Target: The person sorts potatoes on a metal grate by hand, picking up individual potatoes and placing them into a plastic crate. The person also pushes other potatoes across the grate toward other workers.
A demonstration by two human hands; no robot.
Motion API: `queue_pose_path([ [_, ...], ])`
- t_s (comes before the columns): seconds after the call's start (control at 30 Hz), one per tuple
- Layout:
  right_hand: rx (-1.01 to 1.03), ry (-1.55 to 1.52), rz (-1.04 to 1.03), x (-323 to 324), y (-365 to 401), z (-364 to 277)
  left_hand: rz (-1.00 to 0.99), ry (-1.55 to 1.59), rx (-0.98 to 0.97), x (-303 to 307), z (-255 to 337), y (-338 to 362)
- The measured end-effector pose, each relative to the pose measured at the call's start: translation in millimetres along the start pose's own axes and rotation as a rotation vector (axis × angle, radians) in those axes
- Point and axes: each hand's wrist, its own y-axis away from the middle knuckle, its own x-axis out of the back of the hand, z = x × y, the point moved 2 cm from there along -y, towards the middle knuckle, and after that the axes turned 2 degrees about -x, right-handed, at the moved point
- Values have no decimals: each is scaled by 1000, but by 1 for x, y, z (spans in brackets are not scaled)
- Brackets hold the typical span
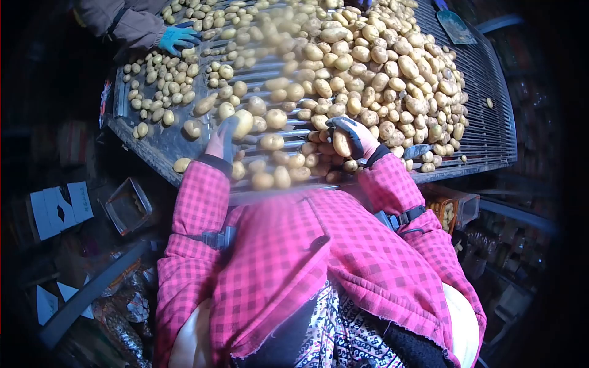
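Observation:
Many yellow potatoes (368,67) lie on a slatted metal sorting table (485,122). My left hand (222,140), gloved in pink and grey, closes on a large potato (242,121) near the table's front edge. My right hand (351,138), in a dark and pink glove, grips another potato (341,143) among the pile. Both arms wear pink checked sleeves.
Another person's hand in a blue glove (178,38) rests among small potatoes (159,92) at the far left. A scoop (454,24) lies at the far right of the table. Boxes (61,208) and an open tray (127,205) stand on the floor at left.

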Motion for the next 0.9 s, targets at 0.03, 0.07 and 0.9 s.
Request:
queue_pose_path([
  [0.03,-114,-135,-3,-6,3,-14,-27,-7,-62,-6,6,8],
  [0.07,-227,-271,9,-13,6,-30,-57,-14,-125,-17,11,15],
  [0.9,-231,-780,112,-36,116,-28,-351,-1823,-911,-86,-13,-88],
])
